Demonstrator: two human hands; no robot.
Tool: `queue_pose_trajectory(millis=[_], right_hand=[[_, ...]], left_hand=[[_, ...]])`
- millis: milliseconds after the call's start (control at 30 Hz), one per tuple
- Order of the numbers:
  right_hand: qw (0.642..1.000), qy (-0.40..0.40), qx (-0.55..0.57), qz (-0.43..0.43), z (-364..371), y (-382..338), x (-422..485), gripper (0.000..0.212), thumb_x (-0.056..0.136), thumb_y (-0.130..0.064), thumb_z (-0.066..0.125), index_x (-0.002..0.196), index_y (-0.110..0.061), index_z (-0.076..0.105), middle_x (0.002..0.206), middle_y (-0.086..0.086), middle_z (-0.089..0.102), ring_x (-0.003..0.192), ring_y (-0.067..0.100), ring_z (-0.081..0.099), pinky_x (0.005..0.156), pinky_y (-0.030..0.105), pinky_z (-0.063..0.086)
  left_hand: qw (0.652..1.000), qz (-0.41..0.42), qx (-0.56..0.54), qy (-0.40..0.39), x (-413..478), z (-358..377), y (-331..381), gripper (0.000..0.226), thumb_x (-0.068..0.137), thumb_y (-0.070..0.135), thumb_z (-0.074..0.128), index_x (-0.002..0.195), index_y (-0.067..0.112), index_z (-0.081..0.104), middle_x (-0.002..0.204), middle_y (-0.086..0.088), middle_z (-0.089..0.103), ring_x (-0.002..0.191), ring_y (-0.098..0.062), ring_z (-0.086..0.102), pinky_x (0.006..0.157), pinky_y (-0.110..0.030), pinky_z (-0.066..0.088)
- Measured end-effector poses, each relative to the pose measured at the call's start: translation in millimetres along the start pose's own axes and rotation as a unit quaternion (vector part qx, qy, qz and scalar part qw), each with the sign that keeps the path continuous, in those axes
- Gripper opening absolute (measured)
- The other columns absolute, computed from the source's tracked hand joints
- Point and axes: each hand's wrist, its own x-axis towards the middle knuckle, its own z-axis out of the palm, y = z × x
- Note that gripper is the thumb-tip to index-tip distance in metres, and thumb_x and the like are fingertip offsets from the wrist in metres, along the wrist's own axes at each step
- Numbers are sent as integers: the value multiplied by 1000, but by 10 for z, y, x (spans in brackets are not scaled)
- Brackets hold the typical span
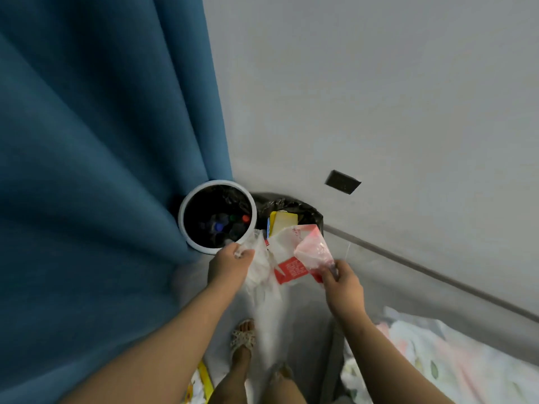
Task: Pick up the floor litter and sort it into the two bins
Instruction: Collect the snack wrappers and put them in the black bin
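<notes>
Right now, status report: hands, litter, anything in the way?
Left hand grips white plastic bag. Right hand pinches pinkish wrapper. Black-lined bin, white-rimmed bin just ahead, mouths unobstructed.

Blue curtain (102, 141), perhaps floral bedding (437, 360)

From where I stand nothing can be read: the red carton (291, 268) carries rows of small white print, and the white flap (296, 234) above it a few red marks, all too blurred to make out
</notes>
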Motion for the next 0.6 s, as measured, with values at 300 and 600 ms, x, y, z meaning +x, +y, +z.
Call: queue_pose_trajectory(millis=[300,600], right_hand=[[998,-26,-54,4,317,69,1393,6,97,-25,47,94,-21,50,88,0,58,81,20,56,74,39,50],[969,-97,-226,-28,864,407,2678,20,99,-28,36,108,-15,48,89,4,54,86,28,54,77,40,49]], left_hand=[[1000,-21,1,-2,1237,696,187,24,89,25,56,69,16,45,68,-1,48,77,-25,50,65,-28,36],[998,-44,46,20,2345,1537,-104,20,93,28,50,98,9,57,93,-7,56,82,-22,49,68,-27,36]])
